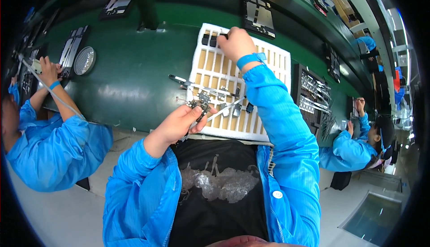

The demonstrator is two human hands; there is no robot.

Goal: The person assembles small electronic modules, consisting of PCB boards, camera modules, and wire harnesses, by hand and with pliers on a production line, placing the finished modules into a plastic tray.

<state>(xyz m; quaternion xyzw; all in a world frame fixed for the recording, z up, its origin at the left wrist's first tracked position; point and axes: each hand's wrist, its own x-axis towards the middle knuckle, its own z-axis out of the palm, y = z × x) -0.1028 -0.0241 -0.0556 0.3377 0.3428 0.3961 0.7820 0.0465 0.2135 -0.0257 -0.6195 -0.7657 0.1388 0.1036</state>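
Pinching a small black part point(199, 103) in left hand point(179, 122), right hand point(234, 43) closed on black piece point(214, 39) at tray point(215, 68) twelve o'clock.

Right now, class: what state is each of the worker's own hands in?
Left hand: closed, holding a small dark part.
Right hand: closed, fingers on a dark piece in the white tray.

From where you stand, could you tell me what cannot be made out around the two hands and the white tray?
All in the head view:
- Right hand: its fingertips curl over small black parts at the far end of the white tray; the grip is hidden.
- Left hand: the small metal part it holds is too small to identify.
- Tray's right side: covered by the blue sleeve.
- Black trays beyond: contents too small.
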